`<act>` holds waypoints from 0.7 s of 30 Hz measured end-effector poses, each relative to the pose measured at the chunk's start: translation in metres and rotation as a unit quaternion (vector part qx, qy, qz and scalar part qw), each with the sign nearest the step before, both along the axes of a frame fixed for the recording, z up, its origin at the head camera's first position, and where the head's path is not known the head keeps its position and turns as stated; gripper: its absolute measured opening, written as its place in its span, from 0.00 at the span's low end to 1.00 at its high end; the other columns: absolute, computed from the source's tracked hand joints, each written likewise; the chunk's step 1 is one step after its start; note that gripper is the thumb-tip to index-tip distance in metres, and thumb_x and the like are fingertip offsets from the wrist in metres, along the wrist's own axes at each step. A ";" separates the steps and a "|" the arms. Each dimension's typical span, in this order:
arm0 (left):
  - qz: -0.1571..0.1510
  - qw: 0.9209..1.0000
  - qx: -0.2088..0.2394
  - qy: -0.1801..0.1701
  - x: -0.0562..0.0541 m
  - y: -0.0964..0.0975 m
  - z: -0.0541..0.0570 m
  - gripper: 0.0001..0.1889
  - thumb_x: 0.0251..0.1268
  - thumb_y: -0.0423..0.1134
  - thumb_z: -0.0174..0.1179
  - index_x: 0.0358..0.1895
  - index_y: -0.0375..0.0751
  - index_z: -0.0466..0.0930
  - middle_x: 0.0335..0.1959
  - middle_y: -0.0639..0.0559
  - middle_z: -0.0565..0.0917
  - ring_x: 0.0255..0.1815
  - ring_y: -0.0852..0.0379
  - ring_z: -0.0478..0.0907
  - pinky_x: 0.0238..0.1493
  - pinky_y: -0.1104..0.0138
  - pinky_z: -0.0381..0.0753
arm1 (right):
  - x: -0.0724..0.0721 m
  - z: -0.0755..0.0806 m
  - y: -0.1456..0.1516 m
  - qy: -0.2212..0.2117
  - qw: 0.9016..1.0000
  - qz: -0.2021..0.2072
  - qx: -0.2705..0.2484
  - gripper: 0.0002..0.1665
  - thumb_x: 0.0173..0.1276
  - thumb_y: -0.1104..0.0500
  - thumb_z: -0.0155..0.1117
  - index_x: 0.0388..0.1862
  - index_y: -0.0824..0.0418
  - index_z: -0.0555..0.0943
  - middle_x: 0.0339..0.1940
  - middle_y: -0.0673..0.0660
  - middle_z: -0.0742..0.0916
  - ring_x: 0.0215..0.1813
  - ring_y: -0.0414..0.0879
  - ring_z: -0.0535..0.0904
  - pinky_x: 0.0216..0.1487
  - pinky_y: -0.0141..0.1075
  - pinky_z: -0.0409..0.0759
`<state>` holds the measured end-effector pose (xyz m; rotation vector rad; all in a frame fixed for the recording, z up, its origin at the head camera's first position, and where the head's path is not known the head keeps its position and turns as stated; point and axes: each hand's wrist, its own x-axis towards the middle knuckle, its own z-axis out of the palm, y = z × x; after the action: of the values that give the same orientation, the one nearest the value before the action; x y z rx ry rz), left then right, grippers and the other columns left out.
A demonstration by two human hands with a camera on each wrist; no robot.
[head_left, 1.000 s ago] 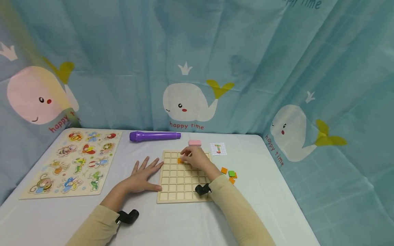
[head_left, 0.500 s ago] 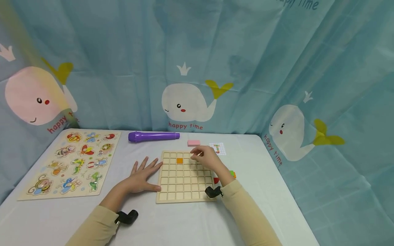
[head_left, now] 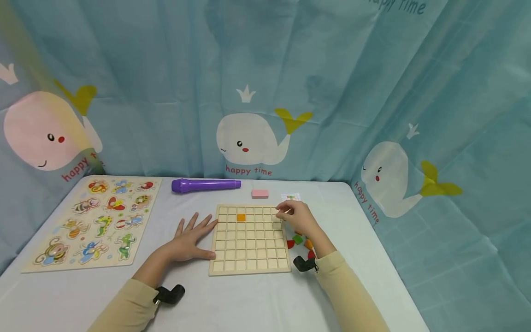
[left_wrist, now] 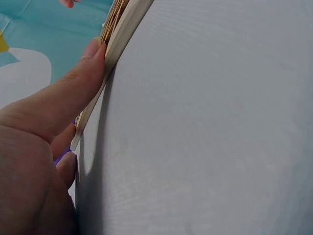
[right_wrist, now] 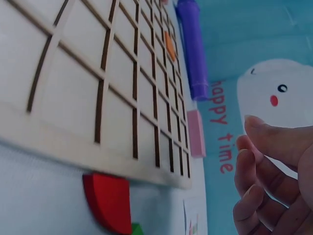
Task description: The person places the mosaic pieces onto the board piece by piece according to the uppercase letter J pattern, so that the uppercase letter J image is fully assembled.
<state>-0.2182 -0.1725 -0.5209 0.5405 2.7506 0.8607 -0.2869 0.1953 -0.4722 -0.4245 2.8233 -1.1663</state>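
Note:
A wooden grid board (head_left: 250,273) lies mid-table, with one orange square tile (head_left: 241,217) set in a cell of its upper part. My left hand (head_left: 188,243) rests spread on the table, fingertips and thumb against the board's left edge. In the left wrist view the thumb (left_wrist: 73,90) presses on the rim. My right hand (head_left: 299,219) hovers by the board's upper right corner, fingers loosely bent and nothing between them. Beneath that wrist lie loose red, green and orange pieces, among them a red rounded piece (right_wrist: 108,203) and a green piece (head_left: 297,239), partly hidden by the arm.
A small card with a coloured grid pattern (head_left: 290,197) lies behind the right hand. A pink block (head_left: 260,194) and a purple toy microphone (head_left: 206,185) are along the back edge. To the left lies an insect puzzle board (head_left: 93,228). A whale-print curtain (head_left: 249,92) encloses the table.
My right hand has let go of the orange tile in its cell and moved right across the board to its upper right corner. The left hand has stayed at the edge.

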 end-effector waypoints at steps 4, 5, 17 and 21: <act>-0.002 1.000 0.002 0.000 0.001 0.000 0.001 0.57 0.49 0.68 0.71 0.81 0.49 0.55 0.83 0.40 0.49 0.82 0.29 0.28 0.73 0.33 0.18 | 0.002 -0.004 0.011 -0.004 1.000 -0.012 -0.007 0.13 0.67 0.55 0.72 0.49 0.56 0.87 0.38 0.48 0.88 0.35 0.43 0.81 0.36 0.36 0.82; -0.002 1.000 0.002 0.001 0.001 0.000 0.001 0.57 0.49 0.68 0.71 0.81 0.49 0.55 0.83 0.40 0.49 0.82 0.29 0.28 0.73 0.33 0.18 | 0.003 -0.005 0.013 -0.004 1.000 -0.015 -0.009 0.13 0.67 0.55 0.73 0.49 0.56 0.88 0.38 0.48 0.88 0.35 0.43 0.81 0.35 0.36 0.82; 0.001 1.000 0.008 -0.008 0.003 0.001 0.002 0.58 0.48 0.68 0.71 0.81 0.49 0.55 0.83 0.40 0.49 0.82 0.30 0.28 0.73 0.34 0.17 | 0.011 -0.018 0.036 -0.031 0.998 -0.043 -0.015 0.13 0.66 0.57 0.74 0.48 0.58 0.87 0.36 0.50 0.88 0.32 0.47 0.81 0.29 0.35 0.81; 0.002 1.000 0.007 -0.008 0.001 0.000 -0.001 0.58 0.48 0.69 0.71 0.81 0.50 0.55 0.84 0.41 0.48 0.82 0.30 0.27 0.73 0.34 0.17 | 0.013 -0.021 0.044 -0.033 0.998 -0.050 -0.012 0.12 0.65 0.57 0.74 0.47 0.57 0.87 0.36 0.50 0.88 0.32 0.46 0.82 0.32 0.35 0.81</act>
<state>-0.2175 -0.1720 -0.5216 0.5285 2.7345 0.8828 -0.2735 0.2395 -0.4932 -0.2438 2.8048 -1.2090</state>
